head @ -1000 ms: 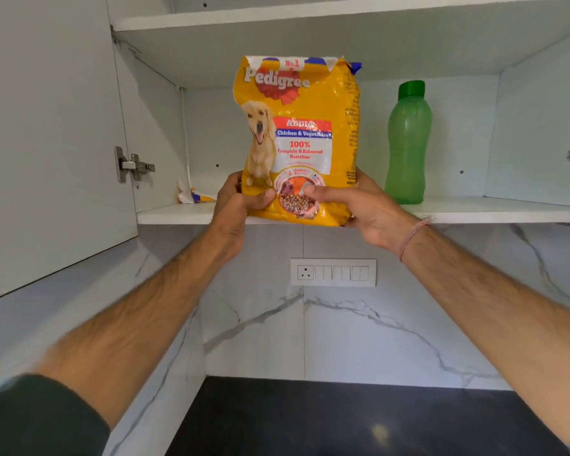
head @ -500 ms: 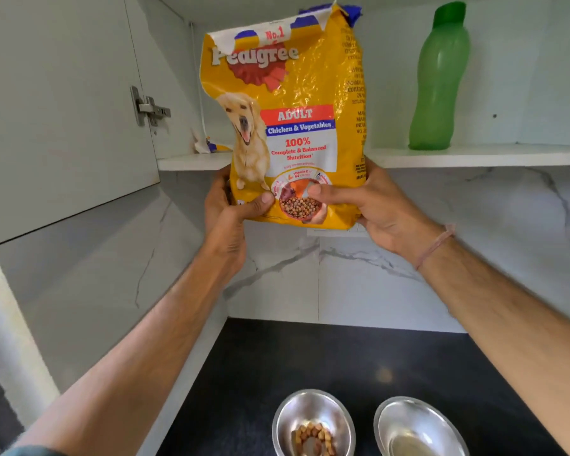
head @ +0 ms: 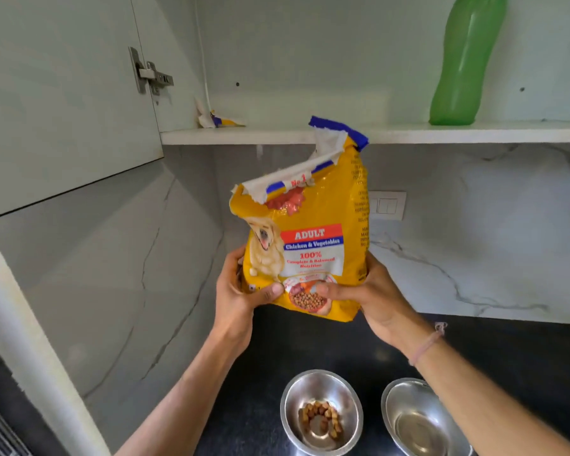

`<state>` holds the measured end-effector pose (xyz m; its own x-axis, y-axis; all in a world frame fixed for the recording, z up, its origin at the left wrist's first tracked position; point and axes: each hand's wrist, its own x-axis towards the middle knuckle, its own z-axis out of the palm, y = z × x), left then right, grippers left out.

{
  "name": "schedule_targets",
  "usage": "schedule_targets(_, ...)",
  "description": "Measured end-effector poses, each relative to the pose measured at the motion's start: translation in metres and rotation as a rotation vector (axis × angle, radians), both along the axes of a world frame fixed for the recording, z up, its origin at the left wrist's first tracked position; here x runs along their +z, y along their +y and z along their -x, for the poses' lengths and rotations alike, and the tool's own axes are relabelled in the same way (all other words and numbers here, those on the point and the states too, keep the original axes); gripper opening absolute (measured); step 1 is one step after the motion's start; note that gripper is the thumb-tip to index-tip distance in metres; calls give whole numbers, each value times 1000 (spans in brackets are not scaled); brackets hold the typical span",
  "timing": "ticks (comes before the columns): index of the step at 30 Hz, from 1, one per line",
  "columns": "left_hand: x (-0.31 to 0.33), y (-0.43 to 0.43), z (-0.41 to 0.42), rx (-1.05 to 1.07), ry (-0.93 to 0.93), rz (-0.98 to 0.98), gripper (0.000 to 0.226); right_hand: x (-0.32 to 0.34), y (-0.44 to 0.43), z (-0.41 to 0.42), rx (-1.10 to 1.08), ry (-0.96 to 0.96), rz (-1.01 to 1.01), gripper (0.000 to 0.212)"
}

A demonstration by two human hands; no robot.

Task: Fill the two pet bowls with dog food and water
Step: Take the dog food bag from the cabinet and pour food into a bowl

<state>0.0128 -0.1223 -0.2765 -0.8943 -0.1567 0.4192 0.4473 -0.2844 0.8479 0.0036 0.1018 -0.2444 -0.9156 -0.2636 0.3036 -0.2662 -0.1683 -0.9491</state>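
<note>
Bag (head: 305, 245) above two bowls (head: 321, 411) — bottle (head: 458, 60) on shelf (head: 441, 134)

We count 1 dog food bag (head: 310, 251), 2 steel bowls (head: 323, 386) (head: 405, 403), 1 green bottle (head: 461, 60), 1 wrapper scrap (head: 221, 120), 1 switch plate (head: 387, 205), 1 hinge (head: 152, 75) & 2 grips (head: 241, 297) (head: 372, 301).

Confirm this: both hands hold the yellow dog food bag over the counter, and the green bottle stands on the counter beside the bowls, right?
Not quite: in the head view the green bottle stands up on the cabinet shelf, not on the counter. The rest is right.
</note>
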Motion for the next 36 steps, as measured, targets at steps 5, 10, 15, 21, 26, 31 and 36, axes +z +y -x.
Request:
schedule_targets(5,-44,-1,10,-29,-85,-11,103,-46,-1,5,-4,-66,26,75)
schedule_targets(10,-80,2,27,-19,-160,-63,115,-76,-8,8,-64,-128,56,73)
schedule_targets(15,-104,6,46,-132,-268,-287,127,-103,-18,17,-134,-160,88,75)
schedule_targets(21,-125,24,43,-341,-319,-496,63,-129,-30,23,-224,-161,89,79)
schedule_targets(26,-131,46,45,-364,-445,-679,50,-147,-43,24,-277,-180,58,78)
schedule_targets(31,-136,47,59,-377,-484,-718,53,-158,-32,31,-157,-216,-66,90)
schedule_targets(36,-143,38,71,-352,-557,-715,48,-154,-10,43,-46,-368,154,65)
